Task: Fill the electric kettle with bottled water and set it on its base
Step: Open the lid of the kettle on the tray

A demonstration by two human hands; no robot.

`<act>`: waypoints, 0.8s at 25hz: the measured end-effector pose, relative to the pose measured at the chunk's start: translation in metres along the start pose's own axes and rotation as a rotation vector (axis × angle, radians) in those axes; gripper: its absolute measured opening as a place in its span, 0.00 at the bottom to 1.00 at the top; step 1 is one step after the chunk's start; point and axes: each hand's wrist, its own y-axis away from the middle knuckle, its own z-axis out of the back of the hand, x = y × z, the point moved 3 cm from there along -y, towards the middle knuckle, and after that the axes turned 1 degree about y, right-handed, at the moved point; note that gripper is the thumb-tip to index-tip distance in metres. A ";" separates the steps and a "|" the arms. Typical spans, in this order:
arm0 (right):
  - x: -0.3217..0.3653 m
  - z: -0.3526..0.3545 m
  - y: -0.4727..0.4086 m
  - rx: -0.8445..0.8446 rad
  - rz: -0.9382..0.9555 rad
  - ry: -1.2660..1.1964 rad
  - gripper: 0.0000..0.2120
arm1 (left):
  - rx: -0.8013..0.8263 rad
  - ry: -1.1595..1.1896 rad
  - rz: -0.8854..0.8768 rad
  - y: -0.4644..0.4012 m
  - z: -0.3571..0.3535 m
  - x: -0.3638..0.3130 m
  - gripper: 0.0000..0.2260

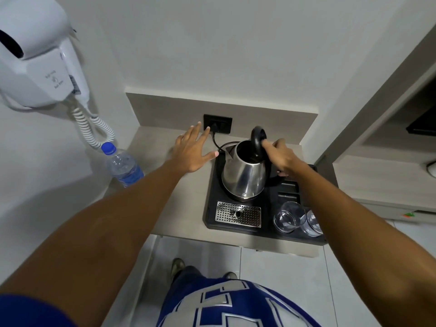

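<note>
While my right hand (280,156) grips the steel kettle's (244,171) handle on the tray (212,208), lid (258,138) up for filling | left hand (192,152) hovers, fingers spread | capped water bottle (123,165) waits left.

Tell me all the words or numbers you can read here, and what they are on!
None can be read for sure.
Hair dryer holder: small grey print around a symbol, too blurred to read.
Water bottle: blue label, print too small to read.
Shirt: big white and blue shapes, cut off, not readable.
Kettle, black tray, wall socket: no writing shows.
</note>
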 end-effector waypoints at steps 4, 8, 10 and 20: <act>-0.031 0.014 0.002 0.085 0.036 -0.307 0.26 | 0.002 0.002 -0.007 0.003 -0.004 0.006 0.38; -0.034 0.013 0.001 0.142 0.061 -0.325 0.24 | 0.017 -0.007 -0.003 0.007 -0.005 0.015 0.37; -0.027 0.013 0.001 0.200 0.052 -0.336 0.25 | 0.005 -0.017 -0.010 0.008 -0.001 0.018 0.37; 0.038 0.002 -0.007 0.184 0.179 -0.323 0.27 | -0.165 -0.024 -0.020 0.032 0.047 0.062 0.36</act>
